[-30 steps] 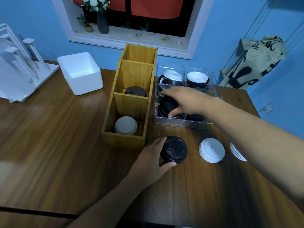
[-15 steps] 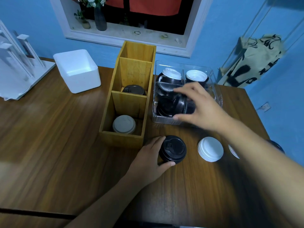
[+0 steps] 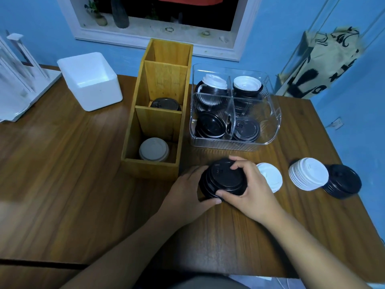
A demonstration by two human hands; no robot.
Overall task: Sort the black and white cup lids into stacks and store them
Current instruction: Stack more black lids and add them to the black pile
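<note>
Hands clamp one black lid stack [image 3: 224,180] near the middle of the table [image 3: 62,184]: left hand [image 3: 187,192] cups its nine o'clock side, right hand [image 3: 250,188] curls over the top from three o'clock. Wooden organizer [image 3: 154,130] stands at eleven o'clock of it and clear bin [image 3: 235,142] at one o'clock. White lid stack [image 3: 308,174] and second black stack [image 3: 341,181] sit out at three o'clock.

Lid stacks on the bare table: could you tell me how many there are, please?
4: a black stack between the left hand and right hand; a white stack partly behind that hand; a second white stack further right; another black stack beside it.
</note>
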